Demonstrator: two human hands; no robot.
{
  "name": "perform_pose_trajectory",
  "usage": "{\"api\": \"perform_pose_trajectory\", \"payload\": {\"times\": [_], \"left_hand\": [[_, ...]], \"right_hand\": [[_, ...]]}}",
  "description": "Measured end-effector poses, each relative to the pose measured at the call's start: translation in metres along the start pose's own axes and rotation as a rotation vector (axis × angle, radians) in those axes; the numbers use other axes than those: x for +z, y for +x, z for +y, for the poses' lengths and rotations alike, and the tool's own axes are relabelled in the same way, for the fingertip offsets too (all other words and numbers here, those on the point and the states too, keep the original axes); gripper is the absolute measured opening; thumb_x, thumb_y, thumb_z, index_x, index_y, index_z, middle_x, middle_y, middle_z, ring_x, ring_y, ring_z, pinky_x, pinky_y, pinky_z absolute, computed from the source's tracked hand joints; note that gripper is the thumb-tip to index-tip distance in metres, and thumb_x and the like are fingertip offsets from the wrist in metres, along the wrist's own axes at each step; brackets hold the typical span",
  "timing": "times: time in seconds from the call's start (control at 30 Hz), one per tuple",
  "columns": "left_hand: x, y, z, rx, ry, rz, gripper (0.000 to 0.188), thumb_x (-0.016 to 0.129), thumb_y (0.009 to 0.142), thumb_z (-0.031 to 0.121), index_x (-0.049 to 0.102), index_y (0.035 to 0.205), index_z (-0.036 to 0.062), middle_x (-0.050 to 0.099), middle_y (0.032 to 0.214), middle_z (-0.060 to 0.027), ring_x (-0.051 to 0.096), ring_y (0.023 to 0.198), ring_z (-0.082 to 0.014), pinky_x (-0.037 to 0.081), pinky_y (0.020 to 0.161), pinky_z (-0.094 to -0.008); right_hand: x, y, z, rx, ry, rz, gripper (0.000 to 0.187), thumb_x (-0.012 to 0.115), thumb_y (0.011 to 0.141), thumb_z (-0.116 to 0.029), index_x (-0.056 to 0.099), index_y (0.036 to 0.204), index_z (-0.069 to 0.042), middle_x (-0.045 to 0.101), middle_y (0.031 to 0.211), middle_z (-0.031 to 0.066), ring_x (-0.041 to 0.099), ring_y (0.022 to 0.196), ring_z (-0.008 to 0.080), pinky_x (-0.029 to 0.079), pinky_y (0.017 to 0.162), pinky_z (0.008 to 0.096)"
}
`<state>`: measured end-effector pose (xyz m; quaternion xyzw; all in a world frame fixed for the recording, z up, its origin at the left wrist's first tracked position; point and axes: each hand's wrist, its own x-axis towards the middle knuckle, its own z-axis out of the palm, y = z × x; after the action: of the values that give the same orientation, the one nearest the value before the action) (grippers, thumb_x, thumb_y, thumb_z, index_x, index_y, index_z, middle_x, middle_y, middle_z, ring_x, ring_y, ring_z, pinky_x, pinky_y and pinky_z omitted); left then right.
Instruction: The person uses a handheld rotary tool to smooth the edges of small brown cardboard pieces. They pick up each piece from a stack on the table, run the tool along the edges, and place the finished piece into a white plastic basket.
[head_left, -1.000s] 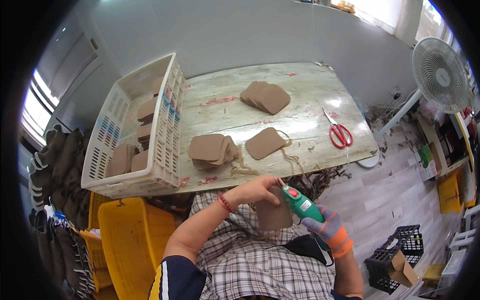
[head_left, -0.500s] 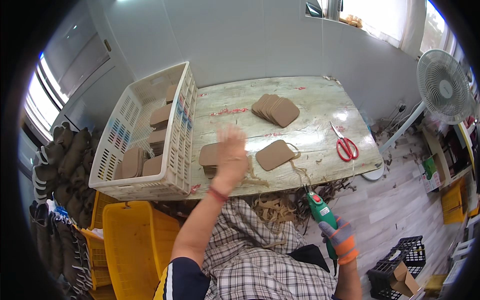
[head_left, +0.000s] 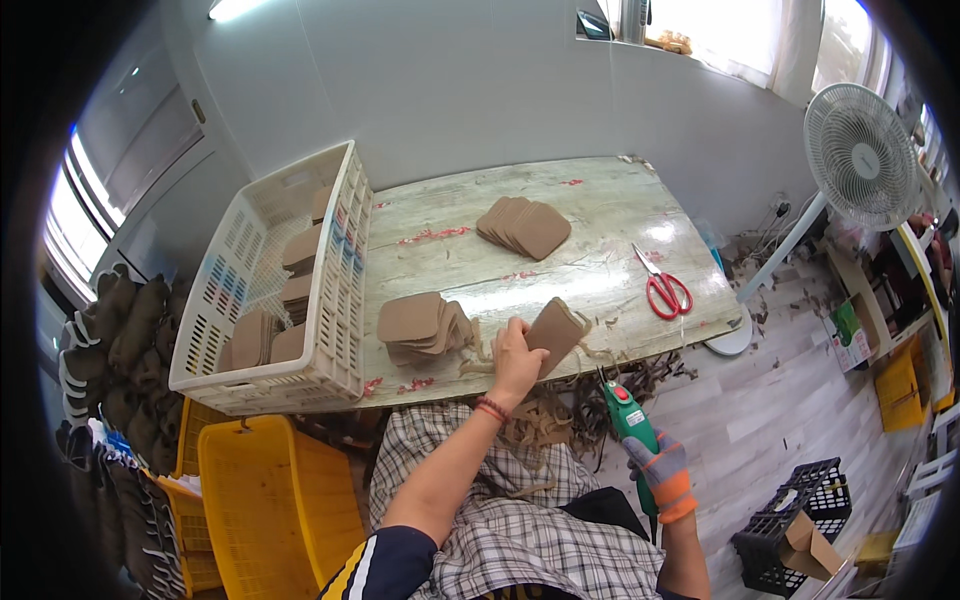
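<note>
My left hand (head_left: 517, 362) is bare and grips the near left edge of a brown rounded pad (head_left: 556, 336), tilted up off the table. A thin strip trails beside the pad's right edge. My right hand (head_left: 662, 472), in a grey and orange glove, is closed round a green electric hand tool (head_left: 634, 420) with a red button and a slim pointed tip, below the table's front edge. Left of my left hand lies an uneven stack of brown pads (head_left: 415, 322). Farther back, a fanned pile of similar pads (head_left: 532, 232) rests on the table.
Red-handled scissors (head_left: 664, 285) lie on the right of the worn table (head_left: 440, 262). A white crate (head_left: 345, 290) with pads stands at its left, above a yellow bin (head_left: 245, 500). Offcut strips (head_left: 540, 420) hang near my lap. A fan (head_left: 862, 160) stands at right.
My left hand has moved right from the pad stack and taken hold of the single pad, lifting and tilting it. The right hand still holds the tool in about the same place.
</note>
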<state>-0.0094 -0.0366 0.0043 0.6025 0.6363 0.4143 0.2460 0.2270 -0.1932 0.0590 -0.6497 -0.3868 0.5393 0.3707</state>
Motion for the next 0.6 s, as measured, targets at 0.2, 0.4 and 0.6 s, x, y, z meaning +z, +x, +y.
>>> {"api": "perform_pose_trajectory", "payload": {"times": [0.2,0.4,0.6], "left_hand": [[0.010,-0.026,0.027,-0.477,-1.451,-0.117,0.022,0.061,0.085,-0.001,0.059,0.107,0.0041,0.064,0.104,-0.0079,0.062,0.096,-0.0212,0.052,0.087,-0.0362],[0.015,-0.035,0.046,-0.542,-1.703,-0.158,0.026,0.059,0.086,0.000,0.055,0.111,0.0042,0.061,0.110,-0.0084,0.060,0.103,-0.0241,0.049,0.092,-0.0402],[0.024,-0.044,0.042,-0.543,-1.739,-0.200,0.025,0.058,0.086,-0.002,0.055,0.110,0.0038,0.061,0.111,-0.0096,0.059,0.104,-0.0245,0.049,0.094,-0.0400]], "right_hand": [[0.001,-0.007,-0.003,-0.103,0.035,0.049,0.037,0.073,0.079,-0.026,0.058,0.102,-0.001,0.057,0.066,0.0012,0.051,0.051,0.0076,0.042,0.048,0.0226],[0.004,-0.018,-0.012,-0.146,-0.019,0.089,0.041,0.074,0.079,-0.026,0.058,0.107,0.000,0.058,0.069,0.0014,0.052,0.052,0.0070,0.044,0.049,0.0226],[0.005,-0.025,-0.019,-0.175,-0.004,0.103,0.031,0.072,0.081,-0.024,0.059,0.099,-0.002,0.054,0.063,0.0003,0.049,0.050,0.0076,0.040,0.046,0.0222]]}}
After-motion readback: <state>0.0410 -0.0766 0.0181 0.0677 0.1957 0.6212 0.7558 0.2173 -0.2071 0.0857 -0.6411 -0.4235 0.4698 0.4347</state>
